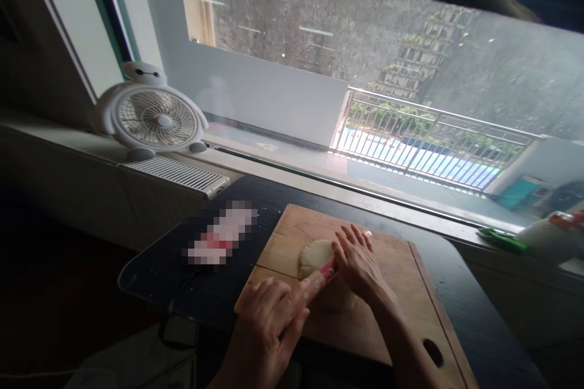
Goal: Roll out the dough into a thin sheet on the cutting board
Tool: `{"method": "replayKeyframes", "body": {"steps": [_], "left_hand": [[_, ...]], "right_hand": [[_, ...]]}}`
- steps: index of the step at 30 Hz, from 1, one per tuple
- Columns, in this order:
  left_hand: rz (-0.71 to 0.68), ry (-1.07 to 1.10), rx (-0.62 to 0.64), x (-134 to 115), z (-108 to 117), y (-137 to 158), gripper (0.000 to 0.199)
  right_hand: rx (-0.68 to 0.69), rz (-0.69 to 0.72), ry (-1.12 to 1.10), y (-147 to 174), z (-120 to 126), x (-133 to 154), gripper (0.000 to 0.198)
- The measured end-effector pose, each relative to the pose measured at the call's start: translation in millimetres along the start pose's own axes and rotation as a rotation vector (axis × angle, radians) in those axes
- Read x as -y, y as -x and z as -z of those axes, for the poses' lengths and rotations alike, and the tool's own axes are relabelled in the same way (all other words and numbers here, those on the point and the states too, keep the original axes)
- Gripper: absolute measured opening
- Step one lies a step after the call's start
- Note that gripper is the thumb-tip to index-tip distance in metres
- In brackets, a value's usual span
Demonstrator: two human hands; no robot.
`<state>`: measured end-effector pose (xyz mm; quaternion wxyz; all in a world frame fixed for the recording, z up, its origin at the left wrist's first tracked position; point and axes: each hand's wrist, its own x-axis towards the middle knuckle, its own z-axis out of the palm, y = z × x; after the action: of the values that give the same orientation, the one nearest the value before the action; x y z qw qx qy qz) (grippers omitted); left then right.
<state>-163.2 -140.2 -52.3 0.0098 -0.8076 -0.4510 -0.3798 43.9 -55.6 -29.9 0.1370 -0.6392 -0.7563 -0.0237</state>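
A pale round of dough (314, 255) lies on a wooden cutting board (365, 334), partly covered by a slim rolling pin (327, 271) with a pink and red pattern. The pin runs slantwise over the dough. My left hand (271, 310) is closed over its near end, with the index finger along it. At the far end my right hand (360, 264) holds the pin from above, its fingers reaching forward over it. A white tip of the pin shows past those fingers. Part of the dough is hidden behind the pin and my right hand.
The board rests on a black table (159, 267); a blurred-out pink and white item (223, 237) lies to its left. A white fan (162, 118) stands on a radiator (182, 173) at the back left. Green cloth-like material (502, 240) sits on the sill by the window.
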Motion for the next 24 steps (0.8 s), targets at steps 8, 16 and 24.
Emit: {"method": "replayKeyframes", "body": {"steps": [8, 16, 24], "left_hand": [[0.022, -0.030, -0.044, 10.0, -8.7, 7.3, 0.043], [0.115, 0.005, -0.033, 28.8, 3.5, 2.6, 0.039], [0.051, -0.052, -0.060, 15.3, 2.2, 8.6, 0.044]], "right_hand": [[0.073, -0.082, 0.059, -11.9, -2.3, 10.0, 0.057], [0.126, 0.015, 0.007, -97.0, -21.9, 62.1, 0.048], [0.083, 0.075, -0.030, -54.1, 0.1, 39.5, 0.040]]}}
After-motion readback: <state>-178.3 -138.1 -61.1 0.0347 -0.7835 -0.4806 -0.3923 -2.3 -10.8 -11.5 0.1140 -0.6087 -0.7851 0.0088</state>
